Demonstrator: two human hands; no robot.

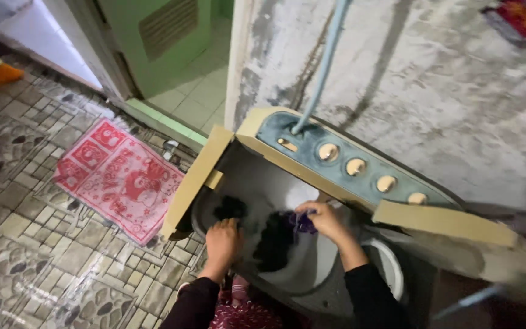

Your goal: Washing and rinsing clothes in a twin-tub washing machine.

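reaching into washer tub: dark clothes, both hands inside.

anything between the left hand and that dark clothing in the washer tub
Nothing visible does. The left hand is already inside the open tub, right beside the dark clothing; the right hand holds a purple item.

tub open above | dark laundry fills bottom | control panel behind
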